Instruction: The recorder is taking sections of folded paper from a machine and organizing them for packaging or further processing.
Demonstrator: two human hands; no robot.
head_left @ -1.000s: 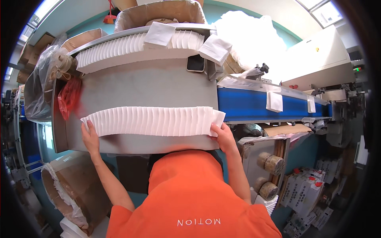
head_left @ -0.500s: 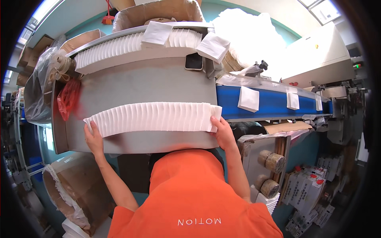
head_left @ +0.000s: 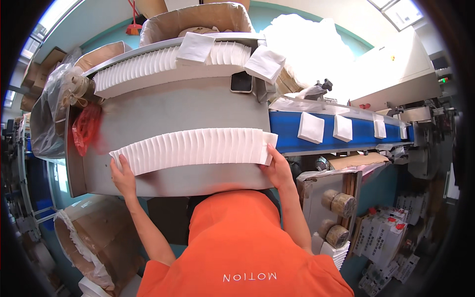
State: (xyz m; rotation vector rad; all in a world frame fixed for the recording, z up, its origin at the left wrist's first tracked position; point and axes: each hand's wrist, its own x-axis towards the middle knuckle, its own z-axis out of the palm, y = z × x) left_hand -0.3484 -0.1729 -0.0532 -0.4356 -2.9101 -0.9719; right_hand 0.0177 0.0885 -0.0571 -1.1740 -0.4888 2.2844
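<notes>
A long, slightly arched row of folded white paper napkins [head_left: 198, 147] stretches across the near half of the grey metal table [head_left: 180, 106]. My left hand [head_left: 123, 177] grips its left end, fingers on the near corner of the outermost napkins. At the opposite end my right hand [head_left: 278, 168] clasps the last napkins, thumb on top; its other fingers are partly hidden. Along the table's far edge runs a second row of napkins [head_left: 143, 67], with a loose stack of napkins [head_left: 194, 48] lying across it and another napkin stack [head_left: 265, 64] at the corner.
A blue conveyor belt [head_left: 287, 131] joins the table at the right, carrying several napkin stacks [head_left: 310, 128]. A phone [head_left: 241, 82] lies near the far row. At the left are a red plastic bag [head_left: 86, 126] and twine [head_left: 79, 84]. Cardboard boxes [head_left: 96, 237] stand around the table.
The napkin row's left end has shifted slightly right with my left hand, while its right end stays nearly in place. Farther stacks on the belt have moved left toward the table.
</notes>
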